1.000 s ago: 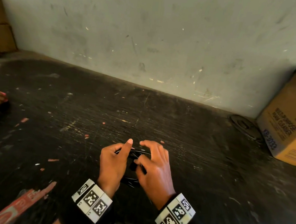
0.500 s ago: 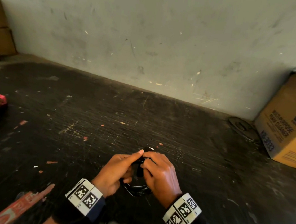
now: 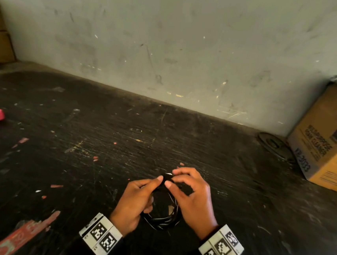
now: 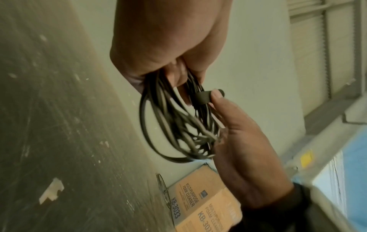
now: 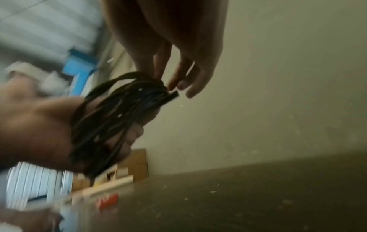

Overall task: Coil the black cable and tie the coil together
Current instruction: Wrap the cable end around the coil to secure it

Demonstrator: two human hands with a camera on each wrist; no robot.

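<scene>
- The black cable (image 3: 162,219), already wound into a loose coil, hangs between both hands above the table's (image 3: 80,139) near edge, so the loops stay gathered.
- The left hand (image 3: 135,202) grips 1 side of the bundle to hold it steady.
- The right hand (image 3: 190,195) pinches the dark strap (image 4: 202,97) around the strands, likely to cinch it.

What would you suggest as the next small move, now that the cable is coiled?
Probably pull the strap snug around the bundle and fasten it. The black cable already hangs in loops, the left hand grips them, and the right hand pinches the strap, which is only partly wrapped.
</scene>
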